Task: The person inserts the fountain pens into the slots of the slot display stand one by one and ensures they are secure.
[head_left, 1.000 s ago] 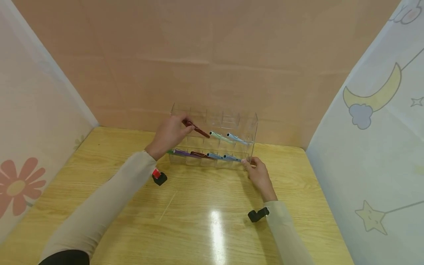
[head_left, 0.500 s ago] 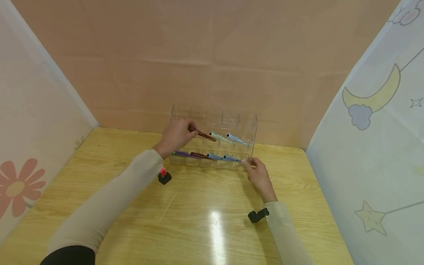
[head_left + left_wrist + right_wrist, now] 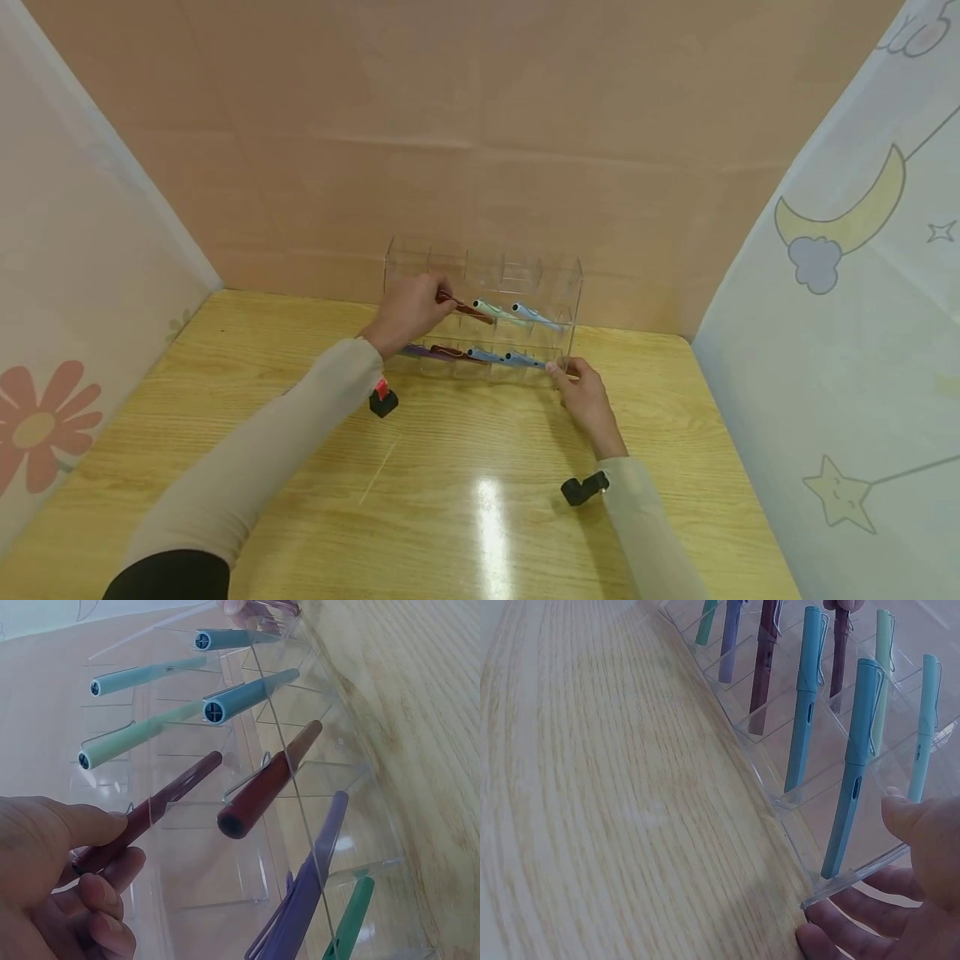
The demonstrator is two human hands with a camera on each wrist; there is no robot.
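A clear pen stand (image 3: 517, 377) with stepped compartments stands on the table. My left hand (image 3: 412, 308) pinches a dark red pen (image 3: 165, 799) by its capped end; the pen slants down into the middle tier, left of a light green pen (image 3: 135, 739) and a pale blue pen (image 3: 146, 673). In the front tier lie a green pen (image 3: 354, 919), a purple pen (image 3: 304, 900), another dark red pen (image 3: 262, 795) and two blue pens (image 3: 802, 712). My right hand (image 3: 588, 400) grips the stand's front right corner, thumb on the side panel, fingers at the bottom edge.
The wooden table (image 3: 435, 517) extends in front of the stand. A plain orange-tan backdrop (image 3: 480, 125) rises behind it. Patterned sheets hang left and right (image 3: 825, 333). A small black device (image 3: 384, 402) sits at my left wrist, another black device (image 3: 585, 488) at my right.
My left hand has moved right and down, bringing the dark red pen into the middle tier beside the light green pen. The right hand and the stand have stayed put.
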